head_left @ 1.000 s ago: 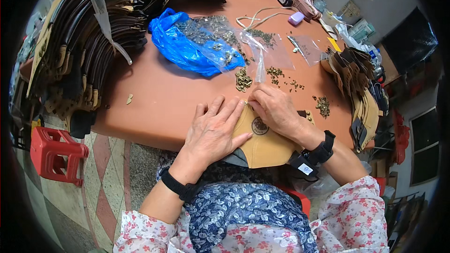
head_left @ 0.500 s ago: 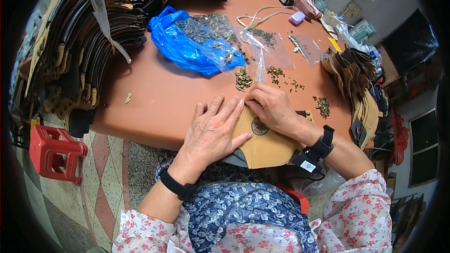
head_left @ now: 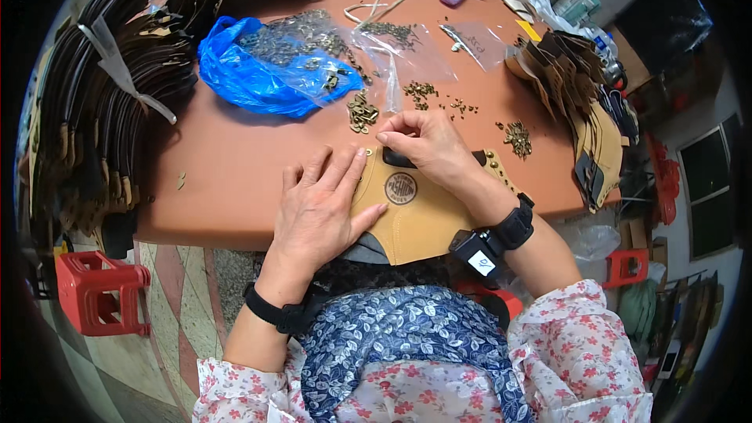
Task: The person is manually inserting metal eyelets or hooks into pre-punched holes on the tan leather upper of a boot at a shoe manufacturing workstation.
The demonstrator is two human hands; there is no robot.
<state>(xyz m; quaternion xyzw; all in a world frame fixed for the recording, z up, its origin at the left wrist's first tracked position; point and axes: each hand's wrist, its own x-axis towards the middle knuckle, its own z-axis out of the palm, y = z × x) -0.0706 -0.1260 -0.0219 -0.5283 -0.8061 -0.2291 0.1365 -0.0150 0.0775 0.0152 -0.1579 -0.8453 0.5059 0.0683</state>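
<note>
A tan leather piece (head_left: pixel 427 227), looking like a shoe upper, lies at the table's front edge. It bears a round dark stamp, and brass-coloured fittings line its right edge. My left hand (head_left: pixel 313 207) rests flat over the piece's left side, fingers spread. By its index fingertip, a small brass ring (head_left: pixel 369 153) shows on the piece's corner. My right hand (head_left: pixel 427 145) is just above the far edge, thumb and fingers pinched together. Whatever they may hold is too small to make out. Close beyond it lies a pile of brass hooks or loops (head_left: pixel 363 113).
Small brass studs (head_left: pixel 421 94) and a heap of brass fittings (head_left: pixel 517 139) lie farther right. A blue plastic bag (head_left: pixel 243 78) spills metal parts at the back. Stacked leather pieces stand left (head_left: pixel 117 102) and right (head_left: pixel 552 70). A red stool (head_left: pixel 102 290) is on the floor.
My right hand has moved slightly off my left fingertips, uncovering the small brass ring and more of the stamp. My left hand stays on the leather piece. The whole view has shifted.
</note>
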